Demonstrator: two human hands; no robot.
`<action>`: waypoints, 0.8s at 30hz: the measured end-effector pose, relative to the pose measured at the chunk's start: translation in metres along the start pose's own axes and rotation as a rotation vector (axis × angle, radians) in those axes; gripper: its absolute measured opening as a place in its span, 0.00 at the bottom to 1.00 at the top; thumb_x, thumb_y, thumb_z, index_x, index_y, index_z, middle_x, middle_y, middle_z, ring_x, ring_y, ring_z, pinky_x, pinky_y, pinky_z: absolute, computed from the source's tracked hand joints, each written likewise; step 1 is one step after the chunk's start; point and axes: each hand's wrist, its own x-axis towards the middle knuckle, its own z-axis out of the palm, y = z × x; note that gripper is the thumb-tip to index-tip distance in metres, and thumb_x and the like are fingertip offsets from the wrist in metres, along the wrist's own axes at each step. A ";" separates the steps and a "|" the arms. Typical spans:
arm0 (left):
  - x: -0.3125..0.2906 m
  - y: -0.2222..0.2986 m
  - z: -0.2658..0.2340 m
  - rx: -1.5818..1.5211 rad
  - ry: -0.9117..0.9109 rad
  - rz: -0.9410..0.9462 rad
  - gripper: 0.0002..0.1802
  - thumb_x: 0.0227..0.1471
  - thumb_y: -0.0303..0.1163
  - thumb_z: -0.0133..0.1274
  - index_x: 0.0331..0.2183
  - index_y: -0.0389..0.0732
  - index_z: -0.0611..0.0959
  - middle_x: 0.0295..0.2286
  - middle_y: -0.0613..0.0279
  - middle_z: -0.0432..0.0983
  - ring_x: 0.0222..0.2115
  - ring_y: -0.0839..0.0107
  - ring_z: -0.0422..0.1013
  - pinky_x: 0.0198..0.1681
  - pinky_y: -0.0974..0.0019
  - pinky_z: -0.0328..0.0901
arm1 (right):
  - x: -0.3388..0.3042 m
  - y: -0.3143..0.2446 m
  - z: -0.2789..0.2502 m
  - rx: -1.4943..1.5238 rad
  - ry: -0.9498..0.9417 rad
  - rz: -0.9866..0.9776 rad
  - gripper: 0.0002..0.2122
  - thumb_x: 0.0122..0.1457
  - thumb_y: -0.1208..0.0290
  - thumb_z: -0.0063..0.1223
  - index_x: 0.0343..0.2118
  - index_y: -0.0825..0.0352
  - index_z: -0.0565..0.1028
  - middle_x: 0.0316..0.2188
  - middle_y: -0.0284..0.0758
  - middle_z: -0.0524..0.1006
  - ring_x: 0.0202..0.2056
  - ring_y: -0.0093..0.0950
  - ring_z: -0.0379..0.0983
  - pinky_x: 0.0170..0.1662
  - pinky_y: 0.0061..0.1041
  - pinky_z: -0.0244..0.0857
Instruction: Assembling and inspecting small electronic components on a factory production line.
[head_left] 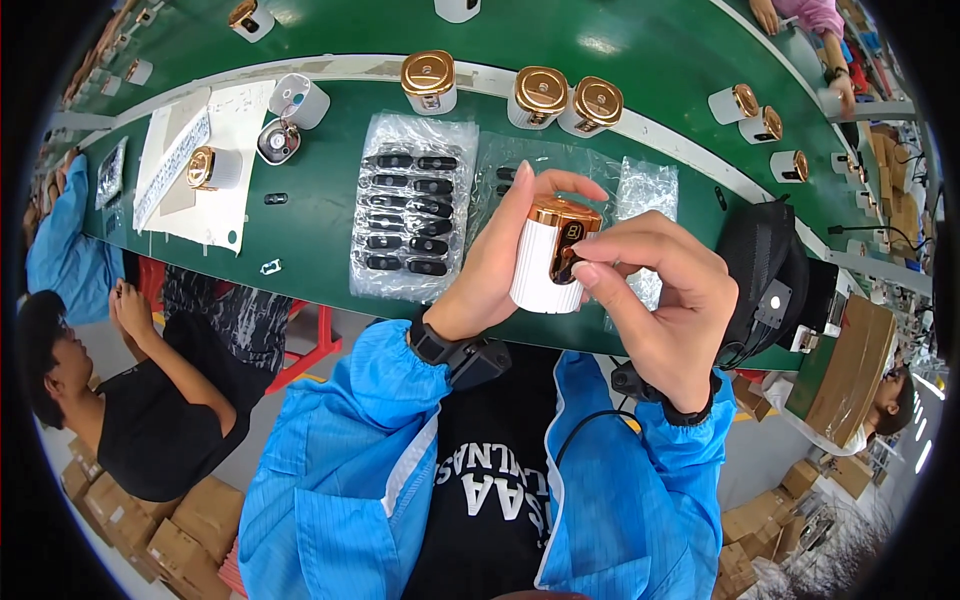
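My left hand (497, 262) grips a small white cylinder with a shiny gold top (550, 255), held up above the green table's near edge. My right hand (662, 295) meets it from the right, thumb and forefinger pinching a small dark piece against the cylinder's side just under the gold cap. Both forearms wear blue sleeves and a dark wrist strap. Right behind the hands lies a clear plastic sheet (412, 205) carrying rows of small black parts.
Several more white-and-gold cylinders (540, 97) stand along a pale strip on the green table (320, 215). At left are white paper sheets (195, 165) and another cylinder (213, 168). A black bag (762, 275) sits right. A seated person (150, 390) is lower left; cardboard boxes (180, 535) lie below.
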 end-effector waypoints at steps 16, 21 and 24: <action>-0.001 -0.002 0.002 -0.002 -0.018 -0.036 0.36 0.75 0.60 0.26 0.59 0.40 0.72 0.40 0.56 0.81 0.35 0.71 0.81 0.35 0.67 0.77 | 0.000 0.004 -0.001 -0.012 0.009 0.051 0.09 0.52 0.86 0.69 0.37 0.74 0.85 0.39 0.40 0.84 0.36 0.25 0.80 0.38 0.22 0.72; -0.003 -0.002 -0.004 -0.040 -0.127 0.001 0.35 0.75 0.58 0.29 0.67 0.42 0.63 0.41 0.54 0.81 0.32 0.68 0.81 0.31 0.65 0.77 | 0.002 0.014 -0.003 -0.141 -0.005 0.000 0.15 0.56 0.80 0.69 0.46 0.72 0.82 0.47 0.42 0.80 0.44 0.26 0.78 0.41 0.23 0.72; -0.002 0.003 0.004 0.088 -0.043 -0.058 0.40 0.73 0.64 0.27 0.70 0.44 0.62 0.43 0.54 0.80 0.33 0.69 0.81 0.31 0.65 0.77 | 0.008 0.024 -0.004 -0.042 -0.013 0.056 0.19 0.58 0.76 0.68 0.53 0.72 0.80 0.51 0.42 0.78 0.48 0.26 0.77 0.46 0.25 0.72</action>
